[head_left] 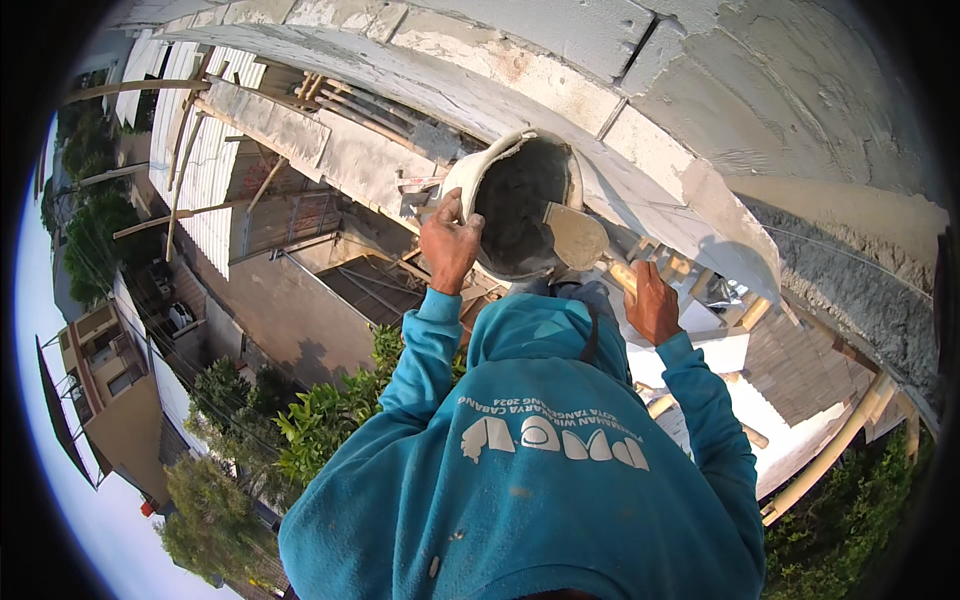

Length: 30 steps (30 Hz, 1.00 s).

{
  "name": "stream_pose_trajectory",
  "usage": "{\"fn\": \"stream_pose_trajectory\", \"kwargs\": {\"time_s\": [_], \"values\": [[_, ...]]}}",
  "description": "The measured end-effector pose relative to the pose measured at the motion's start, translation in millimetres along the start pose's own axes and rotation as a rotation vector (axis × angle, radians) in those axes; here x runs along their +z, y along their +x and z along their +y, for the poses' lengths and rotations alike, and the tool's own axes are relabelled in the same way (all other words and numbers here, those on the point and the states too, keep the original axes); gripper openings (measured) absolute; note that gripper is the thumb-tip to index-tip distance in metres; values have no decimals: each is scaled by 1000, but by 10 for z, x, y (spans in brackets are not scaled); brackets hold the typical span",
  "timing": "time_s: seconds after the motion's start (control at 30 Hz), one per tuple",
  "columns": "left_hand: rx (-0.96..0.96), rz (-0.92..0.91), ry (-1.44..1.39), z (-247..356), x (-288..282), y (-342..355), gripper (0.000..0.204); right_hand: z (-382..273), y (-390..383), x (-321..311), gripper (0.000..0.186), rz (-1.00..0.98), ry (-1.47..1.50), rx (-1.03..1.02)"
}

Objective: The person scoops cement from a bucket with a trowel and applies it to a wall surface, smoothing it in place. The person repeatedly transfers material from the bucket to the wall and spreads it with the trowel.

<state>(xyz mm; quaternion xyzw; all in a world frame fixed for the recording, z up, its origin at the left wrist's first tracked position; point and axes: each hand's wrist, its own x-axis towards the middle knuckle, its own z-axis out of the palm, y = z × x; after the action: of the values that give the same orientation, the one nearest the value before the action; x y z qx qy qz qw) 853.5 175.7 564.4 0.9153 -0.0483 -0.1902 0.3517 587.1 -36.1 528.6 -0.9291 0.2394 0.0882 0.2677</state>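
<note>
A pale, mortar-stained bucket (463, 178) stands tilted beside the block wall, its mouth turned up toward me. Dark grey wet mortar (512, 215) lies inside it. My left hand (450, 245) is closed on the bucket's left rim. In my right hand (653, 303) is the wooden handle of a trowel (578, 238). The trowel's broad, mortar-coated blade reaches over the right rim, with its tip at the mortar. Whether the tip is sunk into the mortar, I cannot tell.
A light block wall (560, 85) curves across the top and right. Left of the bucket runs a worn scaffold plank (370, 160), with a small reddish-and-white object (418, 182) near its end. Bamboo poles (830, 450) stand at lower right. Roofs and trees (330, 430) lie far below.
</note>
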Motion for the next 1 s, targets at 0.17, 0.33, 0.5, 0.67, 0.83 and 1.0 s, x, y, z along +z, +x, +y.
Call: {"fn": "stream_pose_trajectory", "kwargs": {"time_s": [0.17,0.33,0.5,0.67,0.83,1.0], "values": [[208,84,-93,62,109,-121,42,318,45,53,43,181,-6,-105],[220,49,-309,265,117,-300,36,420,131,173,35,17,-96,-72],[291,38,-334,317,173,-510,13,62,29,256,35,-162,106,-169],[155,29,-400,189,183,-622,36,-224,-151,592,38,-205,404,-19],[95,141,-472,204,191,-695,18,-179,-220,502,36,-324,593,73],[65,152,-602,23,271,-635,13,65,-218,455,37,-213,606,140]]}}
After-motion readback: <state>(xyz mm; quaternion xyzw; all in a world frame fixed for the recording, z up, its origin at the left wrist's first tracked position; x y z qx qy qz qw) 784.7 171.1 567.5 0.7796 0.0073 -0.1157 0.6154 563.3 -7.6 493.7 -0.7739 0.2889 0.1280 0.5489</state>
